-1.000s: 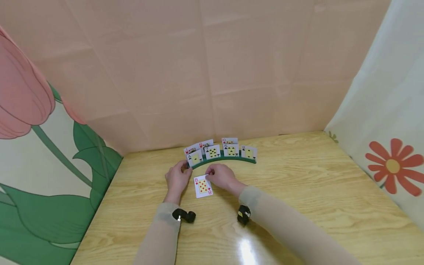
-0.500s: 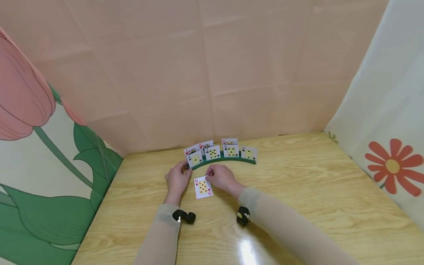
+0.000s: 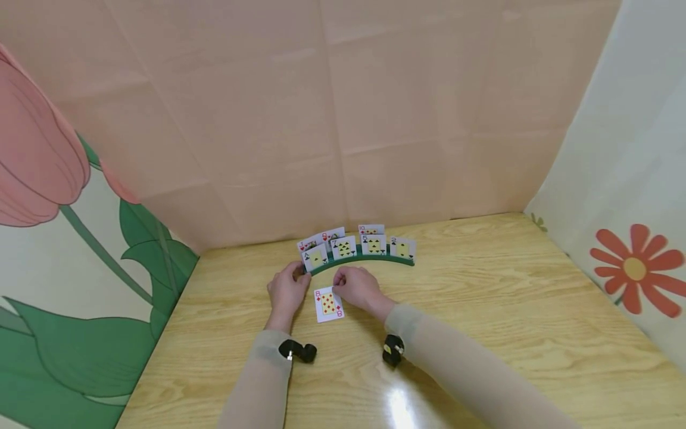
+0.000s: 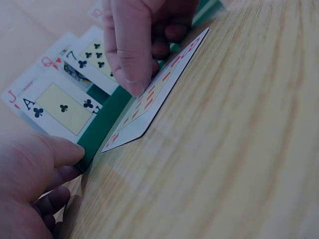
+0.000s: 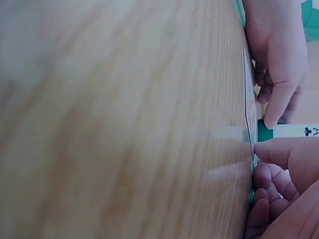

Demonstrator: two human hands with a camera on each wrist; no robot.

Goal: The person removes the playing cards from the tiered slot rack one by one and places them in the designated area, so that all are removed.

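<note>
My right hand point(image 3: 358, 286) pinches an eight of diamonds playing card point(image 3: 328, 305) at its upper right corner, face up and close over the wood. In the left wrist view, the thumb lies on that card's face point(image 4: 149, 107). With my left hand point(image 3: 287, 290) I grip the left end of a curved green card holder point(image 3: 351, 258), thumb against its front. Upright in the holder's front row are the ace of clubs point(image 3: 316, 258), seven of clubs point(image 3: 343, 246), five point(image 3: 373, 244) and two of spades point(image 3: 402, 247). Behind them stand a jack point(image 3: 308, 244), queen point(image 3: 337, 232) and ten point(image 3: 371, 229).
The wooden table point(image 3: 482, 310) runs back to a pink cloth backdrop point(image 3: 402, 119). A tulip-patterned cloth point(image 3: 43, 137) stands at the left and a white flowered one point(image 3: 616, 190) at the right. Black wrist cameras point(image 3: 393, 350) sit on both sleeves.
</note>
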